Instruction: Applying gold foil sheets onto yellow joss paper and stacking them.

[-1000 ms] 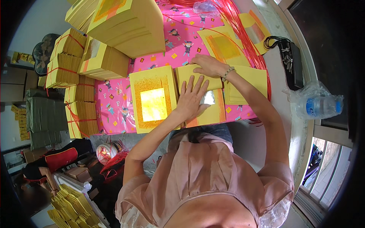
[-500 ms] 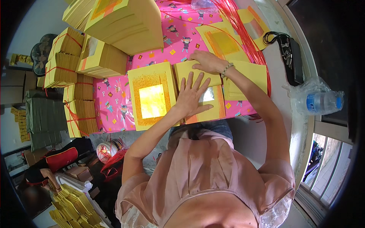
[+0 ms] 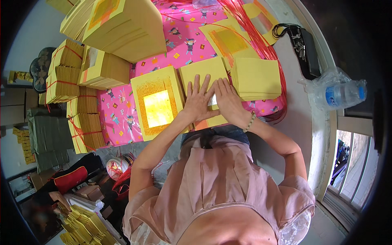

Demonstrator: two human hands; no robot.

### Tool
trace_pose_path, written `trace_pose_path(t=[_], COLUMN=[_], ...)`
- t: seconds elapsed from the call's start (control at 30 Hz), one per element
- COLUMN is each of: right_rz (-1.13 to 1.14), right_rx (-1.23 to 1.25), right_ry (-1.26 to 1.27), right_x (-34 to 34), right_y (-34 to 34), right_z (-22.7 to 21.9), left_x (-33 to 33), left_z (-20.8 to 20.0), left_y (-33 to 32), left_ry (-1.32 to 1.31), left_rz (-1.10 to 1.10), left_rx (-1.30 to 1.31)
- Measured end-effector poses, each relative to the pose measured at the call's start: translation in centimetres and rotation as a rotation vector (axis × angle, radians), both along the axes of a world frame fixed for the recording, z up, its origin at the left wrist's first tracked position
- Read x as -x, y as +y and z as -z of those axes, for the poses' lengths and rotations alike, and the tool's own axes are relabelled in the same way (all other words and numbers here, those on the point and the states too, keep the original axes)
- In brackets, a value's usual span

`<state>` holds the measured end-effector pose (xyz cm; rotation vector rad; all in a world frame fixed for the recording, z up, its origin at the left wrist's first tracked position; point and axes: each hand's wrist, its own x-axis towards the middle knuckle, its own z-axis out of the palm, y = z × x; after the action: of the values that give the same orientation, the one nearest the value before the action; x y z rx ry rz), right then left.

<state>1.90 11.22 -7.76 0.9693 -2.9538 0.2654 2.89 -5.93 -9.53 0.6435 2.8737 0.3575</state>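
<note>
Both palms press flat on a yellow paper stack (image 3: 204,67) near the table's front edge. My left hand (image 3: 199,102) lies on its left part with the fingers spread. Close beside it, fingertips almost touching, my right hand (image 3: 228,100) is stretched out with its fingers side by side. A shiny silver patch on the stack shows between the hands; the rest of it is partly covered. On the left stands another stack (image 3: 139,87) whose top sheet bears a gold square in an orange frame. To the right lies a plain yellow stack (image 3: 259,79).
Tall yellow paper stacks (image 3: 130,32) and red-tied bundles (image 3: 63,83) line the pink patterned tablecloth (image 3: 118,112) at left. Red strands (image 3: 261,43) hang down the right side. Keys (image 3: 300,47) and a plastic bottle (image 3: 345,94) lie beyond. Another person's arm (image 3: 59,200) shows lower left.
My right hand has come back from the stack's far edge to beside my left hand. My left hand stays flat on the stack. The whole view has shifted slightly.
</note>
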Motion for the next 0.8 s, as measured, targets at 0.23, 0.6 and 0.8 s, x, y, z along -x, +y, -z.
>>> trace_pose_path(t=[0.23, 0.6, 0.8], right_rz=[0.035, 0.01, -0.011], right_rx=[0.114, 0.16, 0.2], right_ry=[-0.139, -0.18, -0.106], right_x=[-1.1, -1.6, -1.6], right_y=[0.2, 0.3, 0.6], right_z=[0.7, 1.5, 2.3], left_x=[0.3, -0.6, -3.7], left_z=[0.5, -0.2, -3.9], left_y=[-0.1, -0.1, 1.1], left_ry=[-0.032, 0.064, 0.133], left_rz=[0.004, 0.006, -0.06], left_rx=[0.009, 0.052, 0.45])
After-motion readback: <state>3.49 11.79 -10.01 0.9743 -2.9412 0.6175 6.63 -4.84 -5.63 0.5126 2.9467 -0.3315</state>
